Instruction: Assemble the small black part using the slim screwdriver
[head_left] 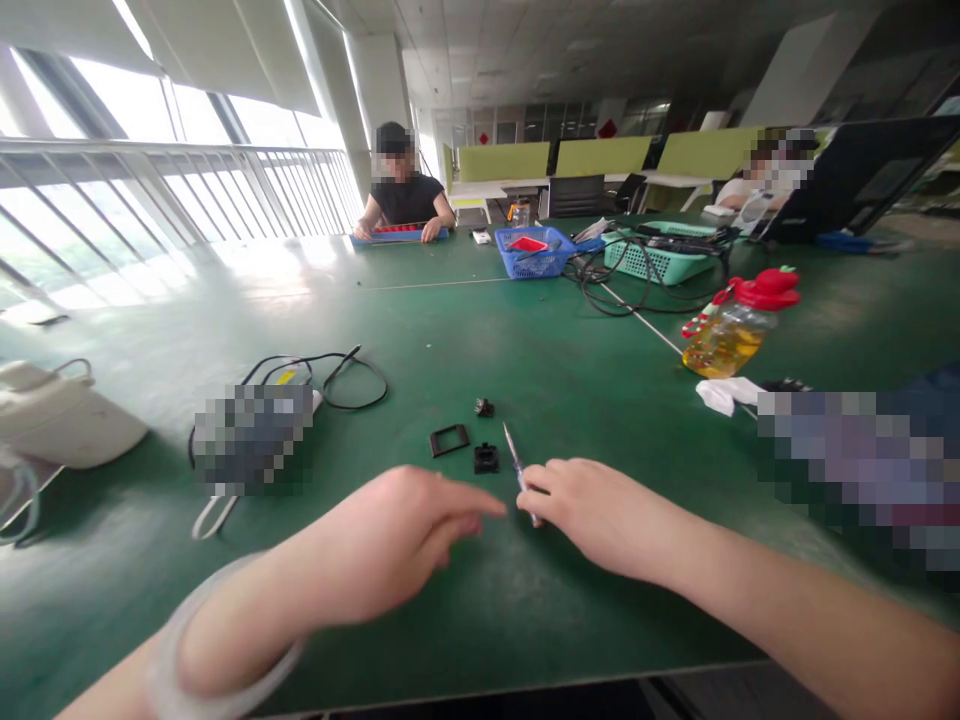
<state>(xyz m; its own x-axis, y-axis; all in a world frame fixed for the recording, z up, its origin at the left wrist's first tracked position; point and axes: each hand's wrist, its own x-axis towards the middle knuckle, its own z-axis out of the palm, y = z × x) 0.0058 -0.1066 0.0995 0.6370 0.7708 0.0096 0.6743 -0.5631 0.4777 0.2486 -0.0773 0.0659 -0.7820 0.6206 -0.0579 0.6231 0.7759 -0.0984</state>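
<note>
My right hand has its fingers closed round the handle of a thin screwdriver, whose metal tip points up and left. To its left, my left hand hovers with the index finger stretched toward the right hand and nothing visible in it; it is slightly blurred. Just beyond the hands lie a black rectangular frame, a square black part and a small dark piece, close together but apart.
The green table also holds a cable coil, a blue basket, a green basket, a red-capped bottle and a white container. One person sits at the far edge.
</note>
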